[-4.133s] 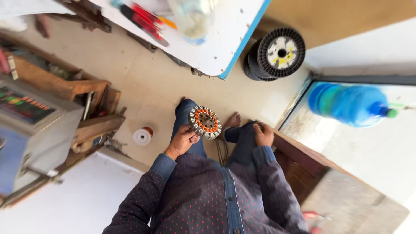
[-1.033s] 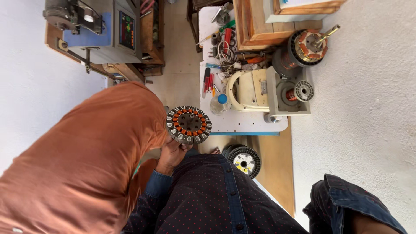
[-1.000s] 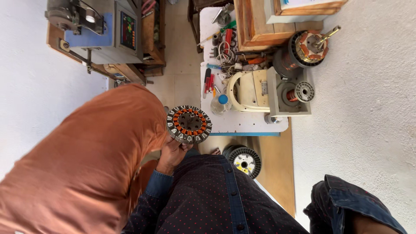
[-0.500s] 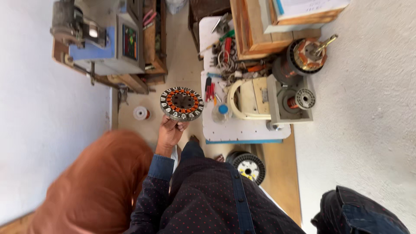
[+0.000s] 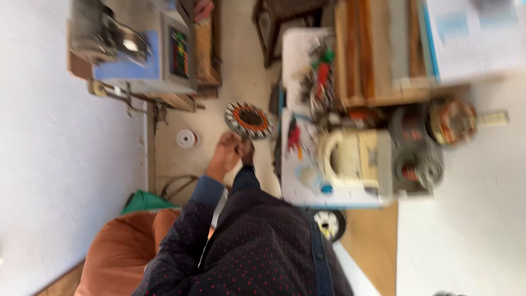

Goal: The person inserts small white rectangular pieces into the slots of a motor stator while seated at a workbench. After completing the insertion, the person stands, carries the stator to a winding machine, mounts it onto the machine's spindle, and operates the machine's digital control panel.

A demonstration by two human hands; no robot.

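Left hand (image 5: 227,155) grasping round copper-wound motor stator with orange ring (image 5: 250,120), now lifted farther forward, just left of cluttered white surface (image 5: 294,186); orange-clad person lower in frame; right hand unseen

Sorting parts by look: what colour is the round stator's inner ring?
Orange, on the stator in the head view.

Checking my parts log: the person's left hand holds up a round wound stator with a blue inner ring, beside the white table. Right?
Not quite. In the head view the left hand holds the round stator beside the white table, but its inner ring is orange, not blue.
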